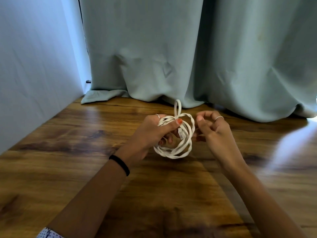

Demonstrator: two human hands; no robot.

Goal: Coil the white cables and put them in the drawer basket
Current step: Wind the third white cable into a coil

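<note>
Hanging down the back of the scene, a pale green fabric curtain (197,54) falls in folds until its hem bunches on the brown wood-grain counter (85,146), with a plain pale wall (34,66) closing the left side. No brand, label or writing can be read anywhere.

Above the middle of the counter, the left hand (151,133) grasps a white braided cable wound into a loose coil (176,140): the thumb, its nail painted orange-red, presses the strands against the curled fingers, and most of the loops hang below the hand, clear of the wood or just over it. One small loop stands up above the thumb. The right hand (214,129) is just beside the coil with its fingers loosely bent, holding nothing; whether its fingertips touch the cable cannot be told.

A black band (120,164) circles the left wrist, and each hand wears a thin silver ring (219,118).
</note>
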